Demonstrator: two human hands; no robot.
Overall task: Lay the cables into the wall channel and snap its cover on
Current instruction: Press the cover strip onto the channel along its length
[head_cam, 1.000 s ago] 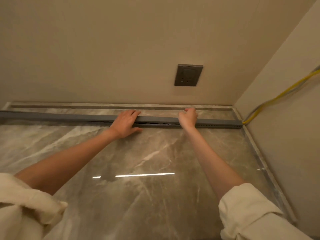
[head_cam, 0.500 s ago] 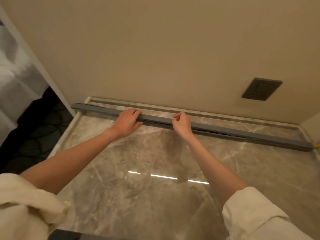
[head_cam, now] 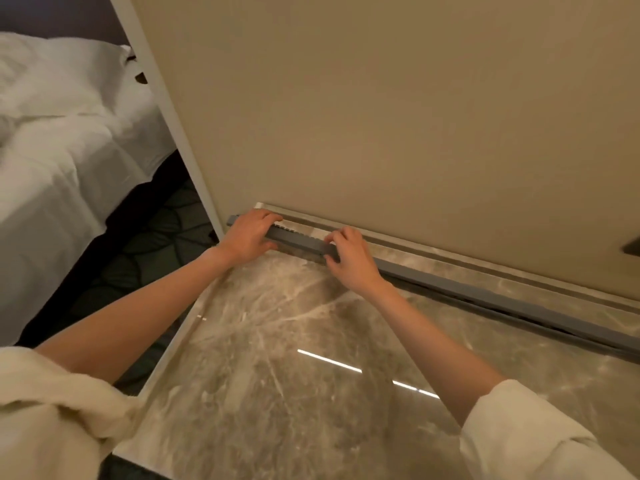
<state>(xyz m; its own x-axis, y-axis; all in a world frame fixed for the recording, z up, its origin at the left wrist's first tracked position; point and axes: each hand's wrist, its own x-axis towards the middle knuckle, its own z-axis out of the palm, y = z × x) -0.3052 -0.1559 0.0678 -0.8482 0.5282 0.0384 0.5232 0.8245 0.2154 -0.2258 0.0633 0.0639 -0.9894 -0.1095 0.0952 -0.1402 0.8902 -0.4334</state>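
A long grey wall channel [head_cam: 502, 303] lies on the marble surface along the foot of the beige wall, running from upper left to the right edge. My left hand [head_cam: 247, 237] clasps its left end, fingers over the top and thumb on the front. My right hand [head_cam: 351, 261] is a short way to the right, its fingertips curled on the grey cover [head_cam: 298, 239]. Between the hands the channel's toothed edge shows behind the cover. Further right a thin dark gap runs under the cover. No cables are visible.
The marble surface [head_cam: 277, 375] ends at a pale edge on the left, with dark patterned carpet [head_cam: 152, 244] below. A bed with white sheets [head_cam: 62, 161] stands at far left beyond a white wall edge [head_cam: 173, 126]. A dark socket plate [head_cam: 632, 245] sits at the right edge.
Both hands have slid left along the channel to its left end. The view has swung left, so the bed came in and the socket moved to the right edge.
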